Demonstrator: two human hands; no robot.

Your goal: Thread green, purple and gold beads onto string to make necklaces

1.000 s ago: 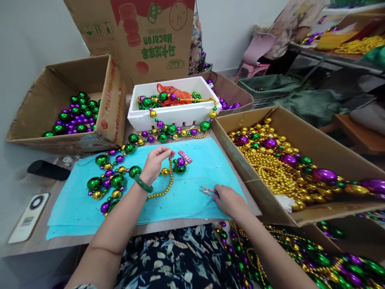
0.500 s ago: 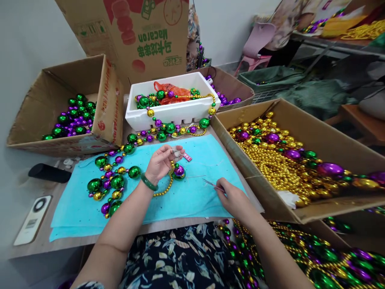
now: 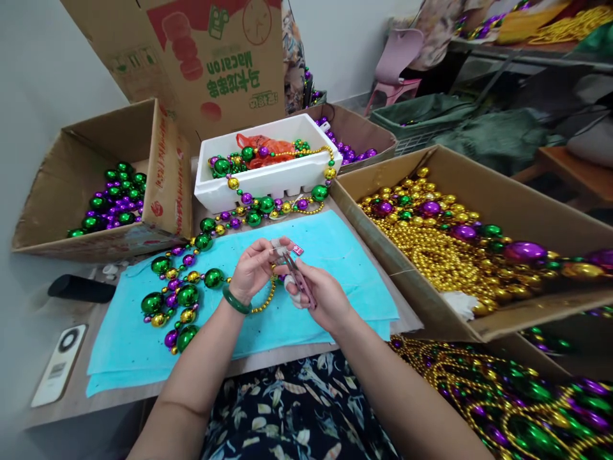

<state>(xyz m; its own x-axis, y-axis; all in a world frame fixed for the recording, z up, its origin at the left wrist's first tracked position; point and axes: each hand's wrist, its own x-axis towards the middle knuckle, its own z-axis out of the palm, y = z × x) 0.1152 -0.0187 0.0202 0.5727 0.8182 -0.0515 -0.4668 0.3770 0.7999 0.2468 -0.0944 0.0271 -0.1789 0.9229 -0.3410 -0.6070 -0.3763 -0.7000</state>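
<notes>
Cloth [image 3: 330, 236] beneath, scissors [image 3: 303, 286] in right grip [image 3: 324, 295].

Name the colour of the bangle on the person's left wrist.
The bangle is green, seen best in the head view.

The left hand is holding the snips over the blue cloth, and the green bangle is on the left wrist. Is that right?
Not quite: in the head view, the right hand holds the snips over the blue cloth. The green bangle is on the left wrist.

A pale phone [image 3: 59, 367] lies near a dark, elongated object [image 3: 81, 289].
</notes>
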